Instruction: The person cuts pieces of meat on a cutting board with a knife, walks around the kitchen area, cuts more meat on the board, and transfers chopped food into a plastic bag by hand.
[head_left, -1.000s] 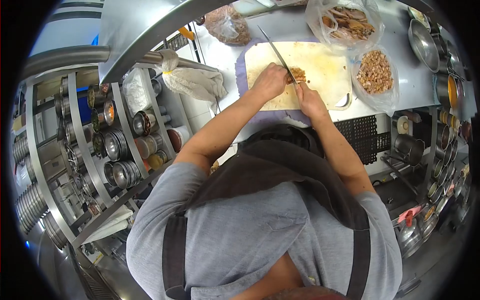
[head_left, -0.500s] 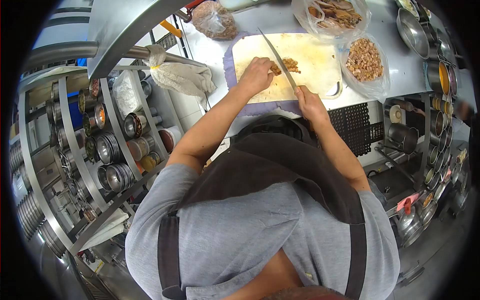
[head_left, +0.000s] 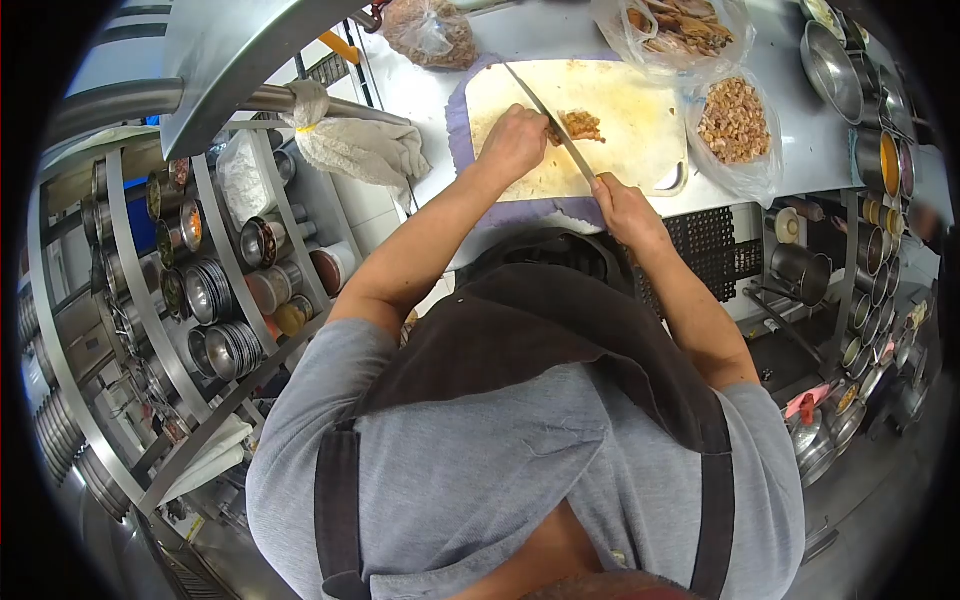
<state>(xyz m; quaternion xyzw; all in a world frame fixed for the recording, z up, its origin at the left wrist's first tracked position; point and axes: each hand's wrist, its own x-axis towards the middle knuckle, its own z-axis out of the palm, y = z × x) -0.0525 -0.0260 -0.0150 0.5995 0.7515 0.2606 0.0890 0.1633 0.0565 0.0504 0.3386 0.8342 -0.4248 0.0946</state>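
Observation:
On a cream cutting board, my right hand is closed round the handle of a long kitchen knife. The blade points up and to the left across the board. My left hand has its fingers curled on a brown piece of food at the left side of the blade; most of that piece is hidden. Small chopped brown bits lie just right of the blade. A purple cloth shows under the board.
Right of the board sits a plastic bag of diced food. Behind it is a bag of brown slices. A tied bag stands back left. A towel hangs from a rail, and metal bowls fill the left shelves.
The chopped bits right of the blade form a slightly larger pile, and the piece by my left hand shows less. The knife has shifted slightly left; the whole view has moved a little.

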